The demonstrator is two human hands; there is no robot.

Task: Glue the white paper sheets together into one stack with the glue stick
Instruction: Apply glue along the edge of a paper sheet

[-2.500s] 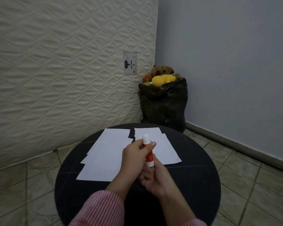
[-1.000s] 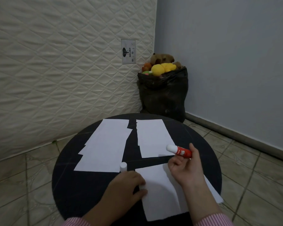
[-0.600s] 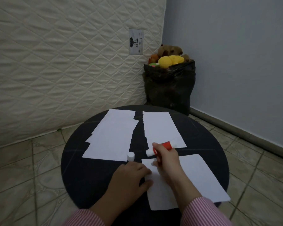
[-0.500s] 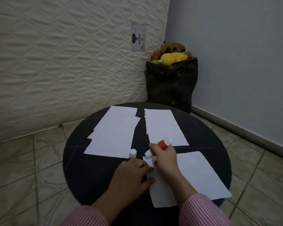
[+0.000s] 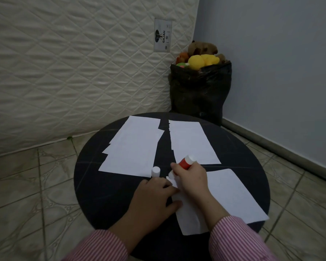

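Right hand grips the glue stick w/ fingers curled round its red barrel, tilted so the white tip meets the far-left corner of the nearest paper sheet. Left hand lies flat, fingers loosely spread, pressing that sheet's left edge — holding nothing. White cap stands upright on the tabletop just beyond the left fingertips, apart from the stick.

Surface: round black table, dark top w/ faint pale lines. Two more lots of white paper at the far side — a fanned pile of sheets on the left w/ staggered edges, and a second pile on the right, narrow dark gap between them.

Room: quilted cream mattress stands on edge along the left, w/ a label reading GAJAH. Blue-grey wall on the right. Black plastic bag sits in the corner, soft toys — yellow, brown, orange — heaped at its mouth. Beige patterned floor tiles all round. Both sleeves are pink-and-white striped.
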